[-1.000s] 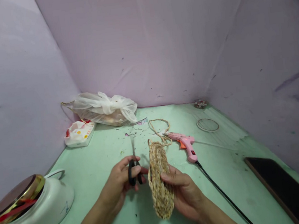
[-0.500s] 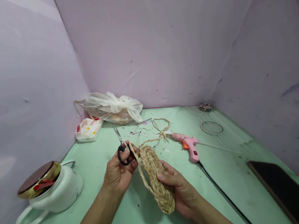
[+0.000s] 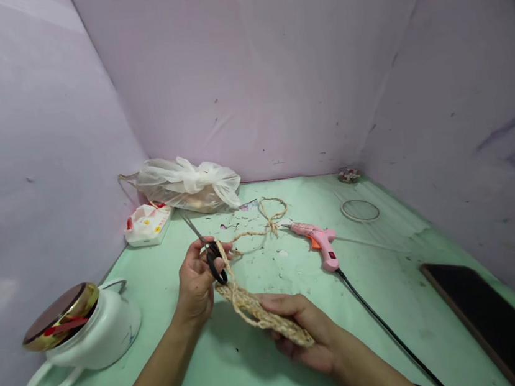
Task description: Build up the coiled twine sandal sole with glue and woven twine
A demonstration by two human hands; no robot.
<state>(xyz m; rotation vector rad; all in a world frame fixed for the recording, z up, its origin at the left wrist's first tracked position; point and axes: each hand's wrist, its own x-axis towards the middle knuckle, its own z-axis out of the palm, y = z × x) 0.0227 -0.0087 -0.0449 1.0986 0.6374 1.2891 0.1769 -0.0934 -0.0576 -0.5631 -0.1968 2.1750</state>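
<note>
My left hand [image 3: 197,278] is closed on black-handled scissors [image 3: 217,268], whose blades point up and away to the left. A strand of straw cord [image 3: 226,262] also runs by its fingers. My right hand [image 3: 305,328] grips a flat, oval piece of woven straw cord [image 3: 273,319], tilted so its edge shows; the fingers beneath it are partly hidden. The cord strand lies along the woven piece's near side. Beyond my left hand, another straw cord [image 3: 253,233] stretches over the green tabletop to a knotted loop [image 3: 272,208].
A pink glue gun [image 3: 317,240] lies right of centre, its black cable running toward me. Nearby are a ring [image 3: 360,210] and a dark phone [image 3: 493,320]. On the left stand a white mug [image 3: 97,338] with a gold-rimmed lid, a tissue pack [image 3: 149,225] and a plastic bag [image 3: 188,183].
My right hand has turned the woven piece from showing its broad face to nearly edge-on, its far end swinging left beneath the scissors. The scissors have tilted further left.
</note>
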